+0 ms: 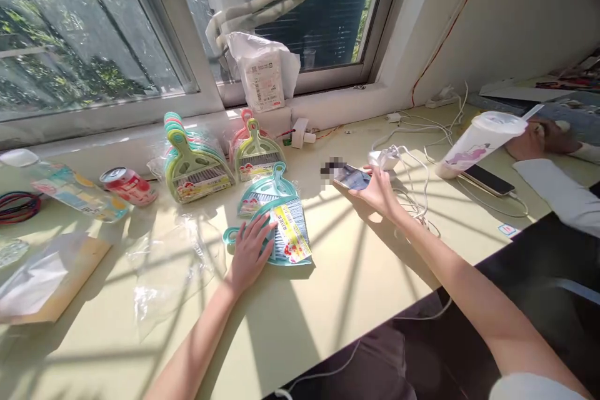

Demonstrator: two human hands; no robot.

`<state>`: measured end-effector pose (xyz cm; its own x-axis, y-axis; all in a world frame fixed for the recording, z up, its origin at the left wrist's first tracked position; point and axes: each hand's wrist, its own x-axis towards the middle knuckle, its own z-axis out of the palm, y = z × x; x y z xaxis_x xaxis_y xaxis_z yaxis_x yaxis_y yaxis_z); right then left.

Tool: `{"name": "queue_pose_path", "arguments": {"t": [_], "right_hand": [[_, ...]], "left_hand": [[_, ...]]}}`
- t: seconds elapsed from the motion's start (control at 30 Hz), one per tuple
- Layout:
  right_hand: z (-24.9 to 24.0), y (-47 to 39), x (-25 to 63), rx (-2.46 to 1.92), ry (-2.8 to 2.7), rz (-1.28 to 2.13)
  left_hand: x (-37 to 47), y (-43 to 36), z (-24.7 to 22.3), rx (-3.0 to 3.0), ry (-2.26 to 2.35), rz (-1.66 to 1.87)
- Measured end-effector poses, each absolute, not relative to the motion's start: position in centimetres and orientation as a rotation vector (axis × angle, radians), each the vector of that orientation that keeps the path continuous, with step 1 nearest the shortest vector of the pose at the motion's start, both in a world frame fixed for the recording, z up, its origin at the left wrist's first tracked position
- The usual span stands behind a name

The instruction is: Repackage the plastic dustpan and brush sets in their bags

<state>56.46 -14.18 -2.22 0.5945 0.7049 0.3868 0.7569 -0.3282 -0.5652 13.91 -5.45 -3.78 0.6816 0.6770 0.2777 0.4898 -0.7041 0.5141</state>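
Observation:
Palm down, my left hand [250, 250] lies with spread fingers on a teal dustpan and brush set [293, 234] with a yellow label. Another teal set [269, 187] lies partly under it, farther back. My right hand [377, 190] grips the near right edge of a phone [350, 177] between thumb and fingers. The phone's far end is pixelated. Stacked green sets [199, 169] in clear wrap stand near the windowsill, with a smaller stack [257, 153] to their right.
Clear plastic [173, 262], a red can [127, 185] and a bottle [75, 184] are at left. White cables [424, 184], a tilted cup [482, 140] and another phone [490, 179] are at right. Another person's hands [539, 137] rest at the far right.

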Motion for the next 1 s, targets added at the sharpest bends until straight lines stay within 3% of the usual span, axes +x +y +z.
{"name": "queue_pose_path", "arguments": {"t": [0.2,0.43,1.0], "right_hand": [[-3.8,-29.5,47.7,-2.073,-1.259,-0.058],[-5.4,-39.4,40.9,-2.165,-1.193,-0.104],[-3.3,-36.0,40.1,-2.257,-1.31,0.014]], "left_hand": [[14.3,-5.5,-3.4,2.484,0.908,0.624],[14.1,-5.8,-3.4,2.518,0.936,0.634],[12.9,-4.9,-3.3,2.568,0.939,0.558]]}}
